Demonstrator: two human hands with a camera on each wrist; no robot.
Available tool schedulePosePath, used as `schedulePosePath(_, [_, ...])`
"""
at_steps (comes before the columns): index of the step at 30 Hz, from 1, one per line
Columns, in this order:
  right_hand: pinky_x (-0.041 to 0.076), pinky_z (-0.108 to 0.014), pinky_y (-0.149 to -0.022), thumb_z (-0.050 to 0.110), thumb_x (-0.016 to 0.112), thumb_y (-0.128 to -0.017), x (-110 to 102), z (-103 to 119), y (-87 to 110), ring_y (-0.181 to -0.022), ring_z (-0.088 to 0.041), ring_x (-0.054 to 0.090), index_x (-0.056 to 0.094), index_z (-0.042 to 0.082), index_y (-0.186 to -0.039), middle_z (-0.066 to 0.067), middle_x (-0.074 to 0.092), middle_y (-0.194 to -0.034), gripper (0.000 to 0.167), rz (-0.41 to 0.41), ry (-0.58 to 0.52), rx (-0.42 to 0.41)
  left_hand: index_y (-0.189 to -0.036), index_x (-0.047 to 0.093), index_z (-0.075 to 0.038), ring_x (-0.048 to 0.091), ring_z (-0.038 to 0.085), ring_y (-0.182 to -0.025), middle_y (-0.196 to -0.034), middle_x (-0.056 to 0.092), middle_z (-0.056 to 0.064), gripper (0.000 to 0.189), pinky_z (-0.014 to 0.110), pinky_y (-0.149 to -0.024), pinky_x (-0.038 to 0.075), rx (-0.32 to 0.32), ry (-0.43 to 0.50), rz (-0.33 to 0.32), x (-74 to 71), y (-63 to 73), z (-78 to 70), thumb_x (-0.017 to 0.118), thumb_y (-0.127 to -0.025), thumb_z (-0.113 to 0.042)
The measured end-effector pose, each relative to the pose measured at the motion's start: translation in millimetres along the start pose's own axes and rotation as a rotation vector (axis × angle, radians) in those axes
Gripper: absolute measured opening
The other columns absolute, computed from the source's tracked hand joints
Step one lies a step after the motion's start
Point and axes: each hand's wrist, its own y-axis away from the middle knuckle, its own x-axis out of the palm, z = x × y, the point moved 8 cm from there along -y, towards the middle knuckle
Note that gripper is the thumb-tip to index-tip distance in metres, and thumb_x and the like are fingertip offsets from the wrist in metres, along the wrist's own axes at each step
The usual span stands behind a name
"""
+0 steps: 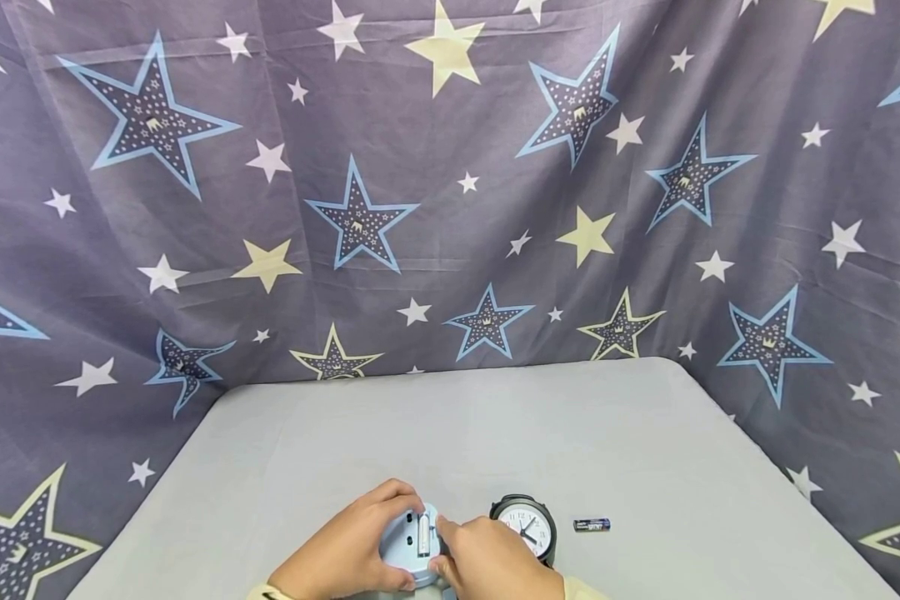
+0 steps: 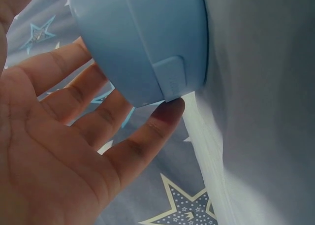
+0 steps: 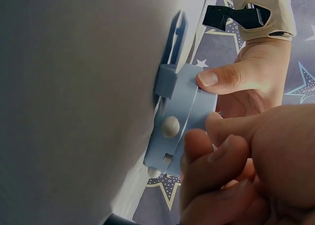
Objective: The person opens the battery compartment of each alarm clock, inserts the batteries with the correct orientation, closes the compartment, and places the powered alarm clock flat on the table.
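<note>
- Centrally, the blue battery-powered device point(image 1: 399, 552), white battery point(image 1: 423, 534) in its slot, is left of the black alarm clock point(image 1: 521, 523).
- Left hand point(image 1: 352, 540): spread fingers grip its side.
- Right hand point(image 1: 491, 560): thumb and curled fingers hold its opposite edge.

Head view: high over blue device point(image 1: 397, 552), forward-down; wrist views: facing it close (all share it, I note).

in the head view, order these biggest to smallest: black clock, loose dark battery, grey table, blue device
1. Grey table
2. Blue device and black clock: they look much alike, and each is partly covered, so I won't rank them
3. Loose dark battery
</note>
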Motion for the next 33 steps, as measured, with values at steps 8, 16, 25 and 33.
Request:
schedulePosePath(8, [0.057, -0.029, -0.065, 0.042, 0.073, -0.094, -0.5, 0.0, 0.0, -0.076, -0.008, 0.070, 0.069, 0.004, -0.132, -0.003, 0.079, -0.090, 0.053, 0.000, 0.007, 0.001, -0.125, 0.066, -0.018, 0.057, 0.008, -0.117, -0.134, 0.055, -0.010, 0.063, 0.032, -0.101, 0.053, 0.000, 0.013, 0.013, 0.9, -1.0, 0.8, 0.092, -0.070, -0.032])
schedulePosePath(16, [0.057, -0.030, -0.066, 0.041, 0.073, -0.094, -1.7, 0.6, 0.1, -0.076, -0.009, 0.070, 0.069, 0.004, -0.131, -0.002, 0.079, -0.091, 0.053, -0.007, 0.017, -0.002, -0.124, 0.066, -0.017, 0.058, 0.008, -0.115, -0.133, 0.056, -0.010, 0.062, 0.030, -0.099, 0.053, 0.021, -0.009, -0.007, 0.7, -1.4, 0.6, 0.092, -0.069, -0.032])
schedulePosePath(25, [0.057, -0.028, -0.066, 0.042, 0.073, -0.094, -2.3, 1.5, 0.8, -0.076, -0.007, 0.070, 0.069, 0.004, -0.131, -0.002, 0.079, -0.091, 0.053, -0.005, 0.006, -0.011, -0.124, 0.067, -0.015, 0.058, 0.008, -0.114, -0.132, 0.056, -0.010, 0.062, 0.030, -0.099, 0.054, 0.026, -0.019, -0.008, 0.3, -1.2, -0.6, 0.091, -0.069, -0.032])
schedulePosePath(33, [0.057, -0.028, -0.066, 0.042, 0.073, -0.094, -2.1, 1.1, 0.8, -0.077, -0.008, 0.070, 0.069, 0.004, -0.131, -0.002, 0.079, -0.093, 0.053, -0.001, 0.002, -0.007, -0.125, 0.067, -0.016, 0.058, 0.007, -0.114, -0.133, 0.056, -0.011, 0.063, 0.030, -0.099, 0.054, 0.024, -0.028, -0.003, 2.2, -1.1, 1.3, 0.091, -0.070, -0.033])
